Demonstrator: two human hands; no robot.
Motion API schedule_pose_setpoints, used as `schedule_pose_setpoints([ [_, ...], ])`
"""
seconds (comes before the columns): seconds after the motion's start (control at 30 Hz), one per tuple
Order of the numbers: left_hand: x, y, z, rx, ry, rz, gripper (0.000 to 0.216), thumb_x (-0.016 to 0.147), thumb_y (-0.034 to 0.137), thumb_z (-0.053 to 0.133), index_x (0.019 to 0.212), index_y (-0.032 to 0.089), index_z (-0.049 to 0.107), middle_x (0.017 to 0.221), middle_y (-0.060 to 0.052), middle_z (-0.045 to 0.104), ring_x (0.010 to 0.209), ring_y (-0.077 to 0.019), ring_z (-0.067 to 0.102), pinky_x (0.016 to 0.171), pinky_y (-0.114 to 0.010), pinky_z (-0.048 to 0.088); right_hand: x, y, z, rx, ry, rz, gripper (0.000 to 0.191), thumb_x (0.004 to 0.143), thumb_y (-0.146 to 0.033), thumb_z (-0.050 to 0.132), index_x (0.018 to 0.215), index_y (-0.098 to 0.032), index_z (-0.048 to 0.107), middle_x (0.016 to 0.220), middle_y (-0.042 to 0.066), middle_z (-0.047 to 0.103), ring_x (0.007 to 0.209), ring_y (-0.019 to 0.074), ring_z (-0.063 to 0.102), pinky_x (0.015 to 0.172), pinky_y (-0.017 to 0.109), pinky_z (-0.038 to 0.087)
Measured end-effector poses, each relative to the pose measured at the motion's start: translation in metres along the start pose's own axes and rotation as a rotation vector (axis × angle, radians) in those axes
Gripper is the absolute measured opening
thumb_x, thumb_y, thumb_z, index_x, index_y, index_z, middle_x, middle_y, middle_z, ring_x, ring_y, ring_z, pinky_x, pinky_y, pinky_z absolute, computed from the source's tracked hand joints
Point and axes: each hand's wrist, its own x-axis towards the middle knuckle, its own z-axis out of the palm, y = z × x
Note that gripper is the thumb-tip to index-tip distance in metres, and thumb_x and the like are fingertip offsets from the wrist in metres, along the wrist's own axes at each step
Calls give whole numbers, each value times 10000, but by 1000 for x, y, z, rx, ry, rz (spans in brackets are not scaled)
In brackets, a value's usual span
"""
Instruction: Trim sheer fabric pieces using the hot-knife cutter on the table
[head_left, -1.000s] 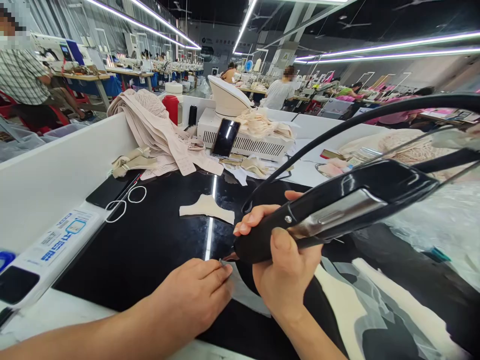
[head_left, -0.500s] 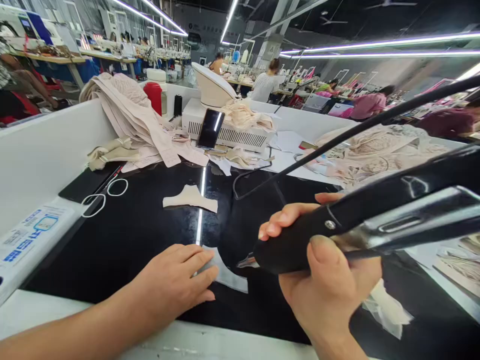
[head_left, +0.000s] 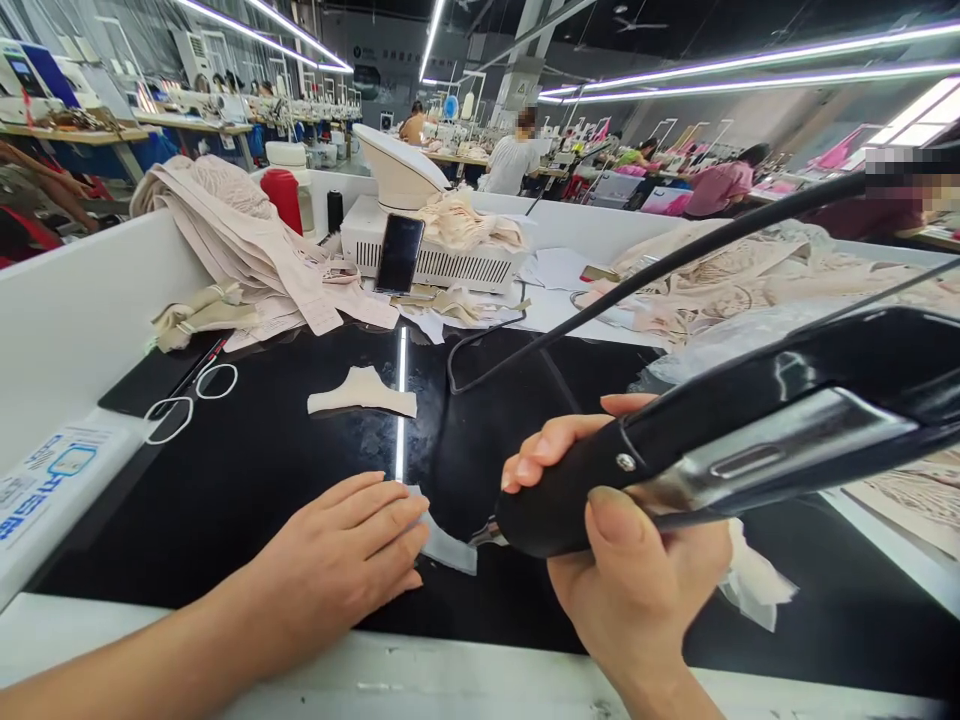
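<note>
My left hand [head_left: 352, 550] lies flat, its fingertips resting on a pale, curved, translucent piece [head_left: 450, 548] on the black work surface [head_left: 247, 480]. The fingers cover part of that piece. My right hand [head_left: 630, 560] is wrapped round a thick black corded hand tool [head_left: 780, 450] with a shiny metal lever along its side. A small metal tip [head_left: 489, 533] sticks out of the tool's front end, close by the right end of the translucent piece; I cannot tell whether they touch. Beyond my left hand lies a cream fabric cutout [head_left: 361, 392].
A black cable [head_left: 637, 285] arcs across the right side. At the back stand a phone [head_left: 400, 255], a vented white box [head_left: 465, 268] and heaped beige fabric [head_left: 247, 240]. A white packet [head_left: 52, 480] lies left, a cream scrap [head_left: 757, 580] right. People sit at machines beyond.
The view has shifted, moving the whole scene slightly left in the picture. The tool's tip is now nearer the right end of the translucent piece. My left hand remains on it.
</note>
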Motion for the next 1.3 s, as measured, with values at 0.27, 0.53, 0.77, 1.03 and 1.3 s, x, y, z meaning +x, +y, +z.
schedule_pose_setpoints([
  [0.27, 18, 11, 2, -90, -85, 39, 285, 1050, 349, 501, 1181, 131, 631, 1094, -51, 695, 1047, -189, 630, 1012, -323, 490, -2, -2, -2, 7, 7, 13, 383, 842, -393, 787, 1147, -266, 593, 818, -10, 658, 639, 165, 623, 562, 332, 544],
  [0.53, 21, 18, 6, -95, -78, 48, 275, 1060, 317, 473, 1141, 120, 646, 1049, -77, 691, 953, -195, 647, 840, -312, 535, -5, -2, -1, 25, -8, 12, 359, 845, -382, 782, 1139, -271, 607, 815, -4, 655, 621, 169, 622, 537, 328, 539],
  [0.77, 17, 20, 12, -102, -87, 47, 252, 1032, 319, 543, 1153, 119, 636, 1064, -70, 681, 984, -205, 636, 879, -328, 522, -6, -2, -4, 1, -2, 7, 363, 849, -387, 773, 1147, -274, 601, 805, -1, 655, 615, 175, 614, 534, 331, 535],
  [1.03, 12, 18, 16, -48, -128, 52, 354, 1029, 402, 547, 1240, 123, 604, 1123, -54, 668, 1054, -206, 597, 967, -340, 471, -4, -5, -3, -9, 32, 8, 385, 839, -389, 783, 1149, -260, 594, 818, -8, 653, 638, 170, 624, 581, 346, 557],
  [1.3, 14, 18, 15, -114, -138, 15, 430, 985, 433, 615, 1294, 135, 592, 1168, -64, 664, 1076, -229, 594, 1022, -368, 464, -6, -7, -1, 13, 17, 19, 362, 845, -368, 782, 1144, -264, 609, 820, -5, 661, 637, 171, 626, 568, 340, 555],
])
